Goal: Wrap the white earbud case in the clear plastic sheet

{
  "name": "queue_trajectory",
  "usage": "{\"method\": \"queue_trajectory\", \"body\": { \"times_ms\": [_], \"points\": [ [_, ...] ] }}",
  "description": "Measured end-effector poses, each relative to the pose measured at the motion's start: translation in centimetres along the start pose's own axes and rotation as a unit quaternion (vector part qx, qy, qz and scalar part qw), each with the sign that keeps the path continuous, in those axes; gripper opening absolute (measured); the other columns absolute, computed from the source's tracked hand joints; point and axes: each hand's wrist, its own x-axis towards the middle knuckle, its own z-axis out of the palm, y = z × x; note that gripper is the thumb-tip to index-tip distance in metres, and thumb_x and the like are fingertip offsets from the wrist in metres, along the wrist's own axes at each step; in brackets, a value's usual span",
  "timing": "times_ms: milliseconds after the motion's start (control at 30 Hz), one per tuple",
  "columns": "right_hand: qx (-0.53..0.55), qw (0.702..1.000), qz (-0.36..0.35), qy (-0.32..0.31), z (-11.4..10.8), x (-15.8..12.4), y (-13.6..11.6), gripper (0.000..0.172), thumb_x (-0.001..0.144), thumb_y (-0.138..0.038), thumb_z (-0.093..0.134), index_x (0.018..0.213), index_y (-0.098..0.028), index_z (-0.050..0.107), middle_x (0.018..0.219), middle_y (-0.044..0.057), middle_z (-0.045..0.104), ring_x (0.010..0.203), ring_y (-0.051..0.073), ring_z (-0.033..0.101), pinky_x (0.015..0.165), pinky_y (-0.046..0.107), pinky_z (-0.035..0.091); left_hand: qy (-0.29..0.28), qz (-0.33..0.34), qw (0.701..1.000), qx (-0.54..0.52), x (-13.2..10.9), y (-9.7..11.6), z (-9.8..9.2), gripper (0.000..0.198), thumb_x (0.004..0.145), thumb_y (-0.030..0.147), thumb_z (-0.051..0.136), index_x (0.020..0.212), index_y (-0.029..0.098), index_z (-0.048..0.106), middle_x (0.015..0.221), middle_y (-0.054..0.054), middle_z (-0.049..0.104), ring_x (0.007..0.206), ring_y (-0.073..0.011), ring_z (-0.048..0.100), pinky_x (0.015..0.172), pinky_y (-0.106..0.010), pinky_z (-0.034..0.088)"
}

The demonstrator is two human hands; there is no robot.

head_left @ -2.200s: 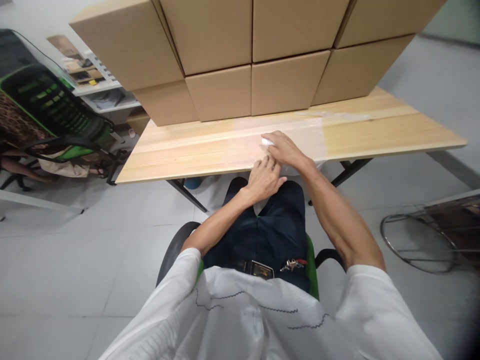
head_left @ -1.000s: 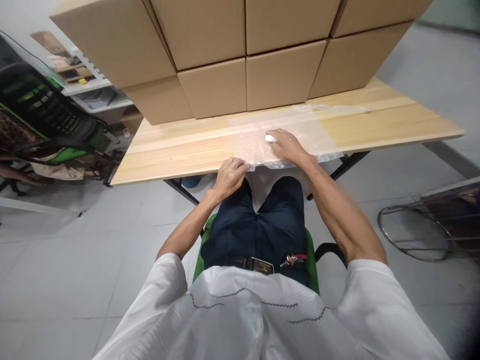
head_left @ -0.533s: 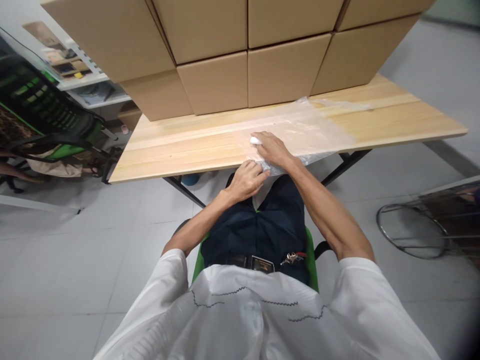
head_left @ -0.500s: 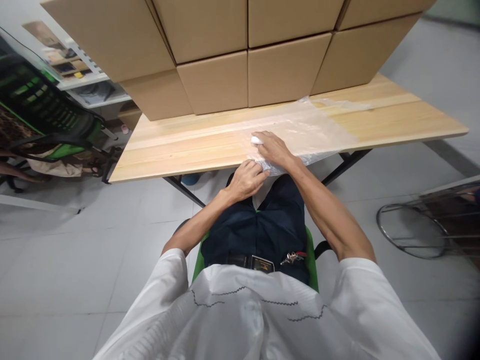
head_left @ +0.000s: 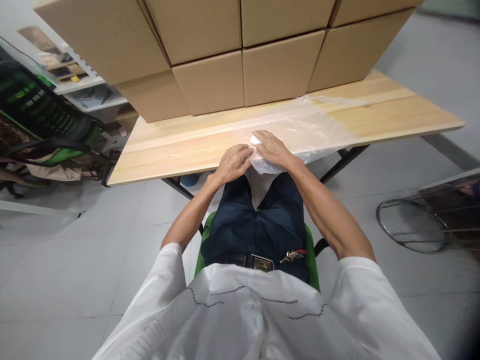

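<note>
A clear plastic bag (head_left: 300,127) lies on the wooden table, its near edge hanging crumpled over the front. My right hand (head_left: 273,149) rests over the bag's left end, fingers curled around a small white rounded object (head_left: 255,140). Only one end of that object shows, so its kind is unclear, and I cannot tell whether it is inside the bag. Just to the left, my left hand (head_left: 234,162) is at the table's front edge. Its bent fingers and thumb close on the bag's left edge, close to the right fingertips.
Large brown cardboard boxes (head_left: 208,82) stand stacked along the back of the wooden table (head_left: 161,155). A black and green mesh chair (head_left: 41,110) with a seated person is at the left. A round metal frame (head_left: 410,225) stands on the floor at the right.
My left hand has moved up and slightly left, from below the table edge onto it. My right hand stays on the white object. The bag's hanging edge has shifted slightly.
</note>
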Motion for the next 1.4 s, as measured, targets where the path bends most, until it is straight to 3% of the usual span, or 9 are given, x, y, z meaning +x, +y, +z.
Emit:
{"method": "queue_trajectory", "body": {
  "times_ms": [233, 433, 533, 667, 833, 1000, 1200, 1300, 1400],
  "points": [
    [-0.01, 0.998, 0.028, 0.059, 1.1, 0.4, 0.7, 0.071, 0.111, -0.041, 0.058, 0.177, -0.015, 0.065, 0.184, 0.022, 0.068, 0.168, 0.048, 0.066, 0.142, 0.073, 0.055, 0.007, -0.023, 0.999, -0.037, 1.7, -0.2, -0.4, 0.041, 0.115, 0.027, 0.057, 0.139, 0.023, 0.09, 0.154, -0.015, 0.084, 0.144, -0.0343, 0.077, 0.129, -0.054, 0.061],
    [-0.035, 0.993, 0.1, 0.054, 1.1, 0.8, -0.5, 0.058, 0.109, -0.036, 0.064, 0.163, -0.017, 0.073, 0.171, 0.025, 0.077, 0.151, 0.05, 0.077, 0.129, 0.069, 0.065, 0.026, -0.051, 0.998, 0.014, 2.4, -0.2, -0.1, 0.036, 0.116, 0.025, 0.056, 0.127, 0.021, 0.09, 0.141, -0.017, 0.086, 0.134, -0.0382, 0.075, 0.119, -0.057, 0.061],
    [-0.016, 0.995, 0.091, 0.045, 0.9, 0.9, -0.8, 0.065, 0.113, -0.04, 0.06, 0.171, -0.011, 0.066, 0.181, 0.029, 0.068, 0.164, 0.05, 0.069, 0.139, 0.071, 0.057, 0.042, -0.037, 0.998, 0.029, 1.8, 0.0, 0.2, 0.037, 0.12, 0.027, 0.051, 0.128, 0.022, 0.087, 0.142, -0.017, 0.086, 0.133, -0.0375, 0.073, 0.117, -0.057, 0.06],
    [0.028, 0.997, 0.065, -0.004, 0.6, 1.2, -0.4, 0.077, 0.12, -0.051, 0.048, 0.182, -0.007, 0.058, 0.196, 0.025, 0.052, 0.185, 0.042, 0.049, 0.155, 0.064, 0.038, 0.068, 0.013, 0.998, 0.013, 0.7, -0.1, 0.3, 0.036, 0.122, 0.029, 0.048, 0.129, 0.023, 0.083, 0.164, -0.02, 0.079, 0.148, -0.0359, 0.07, 0.127, -0.058, 0.059],
    [0.071, 0.995, 0.032, -0.056, 0.5, 1.5, -0.8, 0.079, 0.122, -0.061, 0.046, 0.189, -0.02, 0.057, 0.2, 0.011, 0.049, 0.188, 0.034, 0.045, 0.159, 0.058, 0.033, 0.1, 0.064, 0.993, -0.008, -0.5, -0.8, 0.1, 0.04, 0.126, 0.035, 0.04, 0.132, 0.023, 0.078, 0.175, -0.02, 0.073, 0.165, -0.0342, 0.065, 0.137, -0.059, 0.054],
    [0.143, 0.986, -0.013, -0.089, 0.4, 1.5, -2.4, 0.091, 0.115, -0.05, 0.056, 0.2, -0.021, 0.037, 0.201, 0.01, 0.047, 0.183, 0.035, 0.054, 0.155, 0.059, 0.041, 0.142, 0.109, 0.984, -0.004, -0.7, -1.5, 0.2, 0.037, 0.125, 0.035, 0.042, 0.129, 0.024, 0.077, 0.164, -0.023, 0.08, 0.151, -0.0381, 0.075, 0.127, -0.061, 0.06],
    [0.187, 0.974, -0.017, -0.125, -0.6, 2.2, -2.1, 0.115, 0.102, -0.052, 0.073, 0.203, -0.018, 0.028, 0.199, 0.014, 0.048, 0.184, 0.041, 0.051, 0.155, 0.066, 0.037, 0.154, 0.128, 0.979, -0.034, 0.4, -1.5, 0.2, 0.035, 0.124, 0.031, 0.04, 0.121, 0.026, 0.075, 0.141, -0.018, 0.087, 0.132, -0.0335, 0.079, 0.114, -0.054, 0.063],
    [0.219, 0.967, -0.008, -0.13, -1.3, 2.7, -1.5, 0.112, 0.095, -0.051, 0.081, 0.198, -0.024, 0.045, 0.198, 0.009, 0.051, 0.187, 0.041, 0.046, 0.156, 0.066, 0.032, 0.142, 0.142, 0.978, -0.05, 1.4, -1.5, 0.1, 0.038, 0.126, 0.035, 0.038, 0.115, 0.027, 0.073, 0.13, -0.018, 0.086, 0.123, -0.0338, 0.078, 0.11, -0.053, 0.062],
    [0.267, 0.956, -0.004, -0.122, -2.2, 2.6, -1.2, 0.091, 0.092, -0.052, 0.087, 0.178, -0.028, 0.072, 0.188, 0.006, 0.065, 0.18, 0.04, 0.056, 0.156, 0.065, 0.036, 0.131, 0.141, 0.98, -0.05, 2.6, -1.8, 0.3, 0.037, 0.126, 0.037, 0.04, 0.116, 0.026, 0.074, 0.125, -0.019, 0.083, 0.119, -0.0349, 0.075, 0.109, -0.053, 0.062]
  ]
}}
